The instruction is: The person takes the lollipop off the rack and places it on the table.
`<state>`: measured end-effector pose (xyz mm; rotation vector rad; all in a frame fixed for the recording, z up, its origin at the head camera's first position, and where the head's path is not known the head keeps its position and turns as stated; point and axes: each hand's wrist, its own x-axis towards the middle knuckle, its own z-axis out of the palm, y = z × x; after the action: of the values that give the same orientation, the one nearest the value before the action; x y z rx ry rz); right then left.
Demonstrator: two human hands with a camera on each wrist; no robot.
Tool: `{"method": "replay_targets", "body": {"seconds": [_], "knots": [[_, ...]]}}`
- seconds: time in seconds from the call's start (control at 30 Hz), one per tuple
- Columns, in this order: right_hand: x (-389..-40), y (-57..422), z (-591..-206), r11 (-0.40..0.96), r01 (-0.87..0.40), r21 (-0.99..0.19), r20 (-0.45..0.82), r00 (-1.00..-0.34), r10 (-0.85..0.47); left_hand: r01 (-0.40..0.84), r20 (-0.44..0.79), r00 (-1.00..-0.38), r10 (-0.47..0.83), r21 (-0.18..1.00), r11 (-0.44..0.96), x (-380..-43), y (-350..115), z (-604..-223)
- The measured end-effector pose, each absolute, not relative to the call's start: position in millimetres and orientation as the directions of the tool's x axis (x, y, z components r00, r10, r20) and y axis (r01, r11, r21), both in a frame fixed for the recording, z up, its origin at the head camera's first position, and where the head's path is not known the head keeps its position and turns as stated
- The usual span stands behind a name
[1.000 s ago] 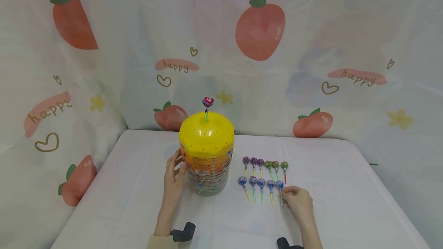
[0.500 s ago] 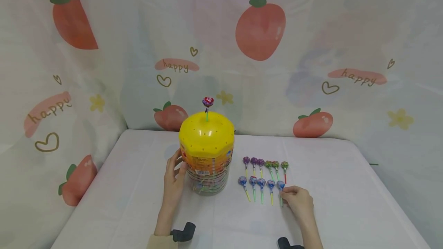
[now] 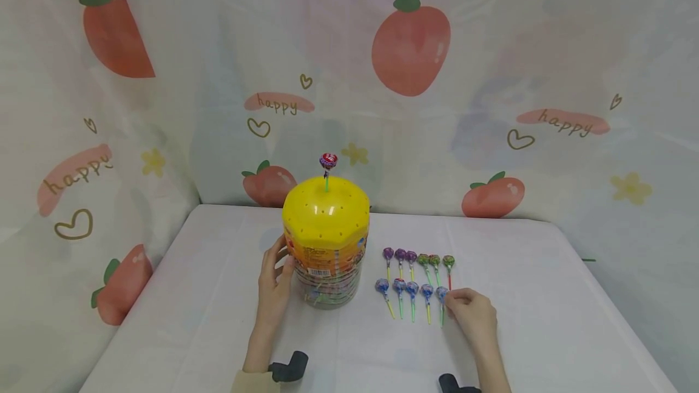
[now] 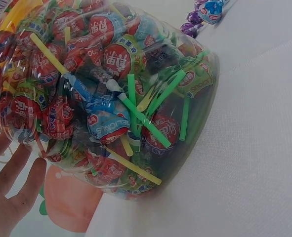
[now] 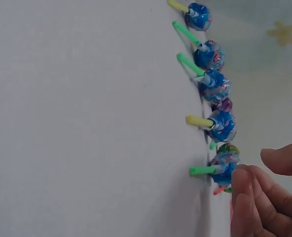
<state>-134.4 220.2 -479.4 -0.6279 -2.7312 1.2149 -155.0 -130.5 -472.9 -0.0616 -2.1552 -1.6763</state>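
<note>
A clear plastic jar point(image 3: 332, 287) full of wrapped lollipops stands on the table under a yellow lid point(image 3: 327, 211) dotted with small holes. One red-and-purple lollipop point(image 3: 328, 161) stands upright in the lid's top. My left hand point(image 3: 275, 290) rests against the jar's left side; its spread fingers point(image 4: 34, 175) touch the wall in the left wrist view. At the right end of the front row lies a blue lollipop point(image 3: 442, 292) with a green stick. My right hand point(image 3: 474, 320) is beside its wrapped head, thumb point(image 5: 286, 159) and fingers apart with nothing between them.
Several other blue lollipops point(image 3: 412, 289) continue the front row leftward. Behind them lie purple lollipops point(image 3: 401, 255) and green ones point(image 3: 434, 259). A white cloth covers the table point(image 3: 535, 296), and a fruit-printed curtain point(image 3: 349, 35) hangs behind it.
My right hand's fingers have come off the end blue lollipop and shifted slightly right, uncovering its green stick. That lollipop's head moved slightly left. My left hand and the jar stayed put.
</note>
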Motion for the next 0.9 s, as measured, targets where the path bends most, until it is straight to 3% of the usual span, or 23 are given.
{"method": "replay_targets", "body": {"seconds": [0.33,0.9], "knots": [[-142,202,-449,0.615,0.215,-0.759,0.036,-0.929,0.368,0.282,0.344,-0.915,-0.21,0.918,0.278,-154,-130,-471],[-159,167,-391,0.512,-0.047,-0.858,0.207,-0.943,0.26,0.271,0.336,-0.918,-0.211,0.92,0.284,-154,-130,-472]]}}
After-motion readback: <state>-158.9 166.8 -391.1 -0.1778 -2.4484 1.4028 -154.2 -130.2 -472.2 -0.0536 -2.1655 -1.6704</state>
